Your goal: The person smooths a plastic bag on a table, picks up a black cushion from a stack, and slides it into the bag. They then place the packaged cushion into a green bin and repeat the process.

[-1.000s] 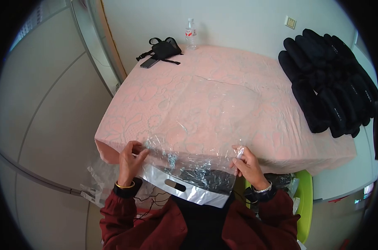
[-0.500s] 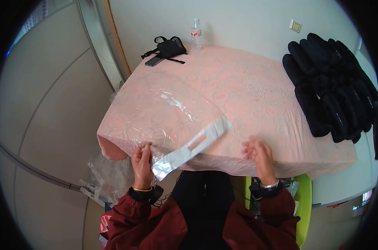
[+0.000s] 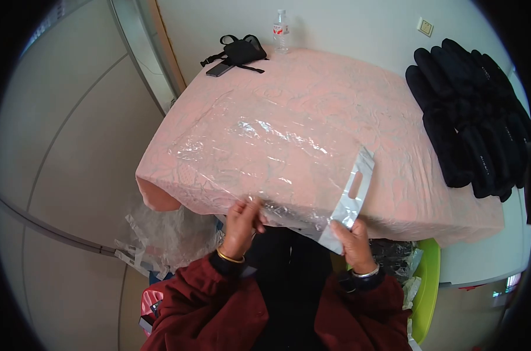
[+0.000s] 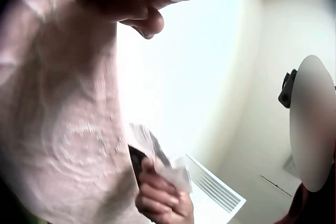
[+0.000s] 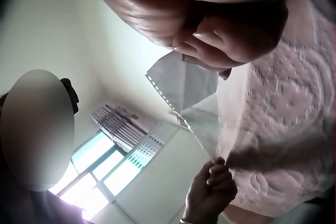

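A clear plastic bag (image 3: 265, 143) lies spread over the pink cloth, its silver strip (image 3: 362, 178) with a slot handle at the right side. My right hand (image 3: 353, 243) pinches the lower end of that strip at the table's front edge. The bag's clear near edge is pinched by my left hand (image 3: 241, 228), to the left; the right wrist view shows this hand (image 5: 210, 192) with its fingers curled at the film's edge (image 5: 197, 137). In the left wrist view, the right hand (image 4: 165, 198) grips the silver piece (image 4: 176, 174).
Black padded items (image 3: 470, 117) lie at the right. A bottle (image 3: 281, 35), a black pouch (image 3: 242, 51) and a phone (image 3: 219, 69) are at the back of the pink cloth (image 3: 394, 134). Below the table are loose plastic (image 3: 175, 234) and a green bin (image 3: 430, 275).
The bag has turned, its silver strip swinging from the front to the right side. My right hand, free half a second ago, now pinches the strip; my left hand has moved right, onto the clear edge.
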`<move>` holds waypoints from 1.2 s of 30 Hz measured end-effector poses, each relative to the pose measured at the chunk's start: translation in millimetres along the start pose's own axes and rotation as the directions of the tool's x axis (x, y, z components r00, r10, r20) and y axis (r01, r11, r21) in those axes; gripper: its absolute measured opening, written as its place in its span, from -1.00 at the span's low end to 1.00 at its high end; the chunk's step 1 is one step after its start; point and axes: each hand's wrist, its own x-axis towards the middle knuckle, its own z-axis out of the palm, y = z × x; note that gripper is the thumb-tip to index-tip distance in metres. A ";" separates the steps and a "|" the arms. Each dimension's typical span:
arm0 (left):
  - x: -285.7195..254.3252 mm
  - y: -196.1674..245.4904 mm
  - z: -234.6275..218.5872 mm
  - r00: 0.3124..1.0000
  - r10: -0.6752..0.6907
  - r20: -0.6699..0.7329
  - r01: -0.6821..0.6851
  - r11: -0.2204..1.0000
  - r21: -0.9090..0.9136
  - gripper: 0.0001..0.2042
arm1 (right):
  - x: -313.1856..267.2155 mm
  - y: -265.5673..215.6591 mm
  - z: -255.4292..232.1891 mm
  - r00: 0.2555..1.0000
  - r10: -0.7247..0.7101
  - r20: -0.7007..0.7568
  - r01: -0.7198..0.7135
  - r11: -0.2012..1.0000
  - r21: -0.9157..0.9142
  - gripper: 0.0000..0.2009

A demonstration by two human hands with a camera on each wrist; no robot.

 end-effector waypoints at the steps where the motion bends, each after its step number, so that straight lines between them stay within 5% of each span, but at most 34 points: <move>1: 6.9 3.5 -12.7 1.000 -0.003 -0.008 0.003 1.000 0.002 -0.84 | -1.0 -6.4 -9.4 1.000 0.006 0.006 -0.006 1.000 0.003 -0.87; 4: 19.6 17.7 -44.2 0.990 0.070 -0.119 -0.073 0.997 -0.023 -0.81 | 2.0 -25.6 -34.2 0.999 0.052 0.004 -0.052 0.993 -0.107 -0.89; 10: 14.7 37.6 -63.3 0.923 0.298 -0.243 -0.294 0.954 0.054 -0.85 | 29.8 -39.1 -76.8 0.977 -0.158 -0.145 0.117 0.959 -0.259 -0.75; 11: 12.9 39.5 -61.2 0.896 0.366 -0.253 -0.354 0.931 0.093 -0.86 | 29.3 -42.5 -73.1 0.884 -0.415 -0.217 0.250 0.810 -0.531 -0.69; 13: 10.8 36.0 -47.1 0.878 0.424 -0.222 -0.393 0.903 0.171 -0.89 | 24.4 -49.8 -65.5 0.556 -0.825 -0.100 0.239 0.274 -0.931 -0.55; 14: 8.7 32.2 -38.1 0.851 0.488 -0.193 -0.438 0.863 0.252 -0.91 | 21.4 -52.6 -59.2 0.562 -0.820 -0.111 0.216 0.274 -0.937 -0.55; 16: 5.9 26.9 -18.9 0.833 0.534 -0.145 -0.471 0.822 0.321 -0.94 | 18.8 -55.4 -39.3 0.660 -0.734 0.158 0.385 0.150 -0.911 -0.45; 18: 10.3 28.0 5.8 0.629 0.697 0.345 -0.706 0.326 0.629 -0.87 | 26.4 -51.8 -17.9 0.725 -0.656 0.209 0.393 0.144 -0.908 -0.46; 20: 16.4 27.7 38.6 0.525 0.629 0.573 -0.825 0.209 0.525 -0.74 | 40.8 -44.7 -17.0 0.740 -0.633 0.227 0.378 0.112 -0.919 -0.45; 22: 19.9 18.5 62.6 0.542 0.537 0.646 -0.832 0.233 0.503 -0.61 | 58.7 -37.6 -11.1 0.760 -0.584 0.285 0.386 0.054 -0.921 -0.42; 24: 30.0 9.3 79.1 0.498 0.491 0.715 -0.856 0.148 0.495 -0.45 | 70.0 -34.1 -3.9 0.766 -0.560 0.316 0.400 0.029 -0.916 -0.40; 29: 58.3 -9.1 95.4 0.522 0.336 0.784 -0.840 0.043 0.541 -0.18 | 81.4 -26.0 0.8 0.831 -0.389 0.398 0.421 -0.030 -0.907 -0.32; 36: 72.3 25.9 19.6 0.576 0.112 0.810 -0.791 -0.173 0.587 -0.05 | 67.2 -53.4 -47.9 0.892 -0.217 0.397 0.416 0.046 -0.908 -0.28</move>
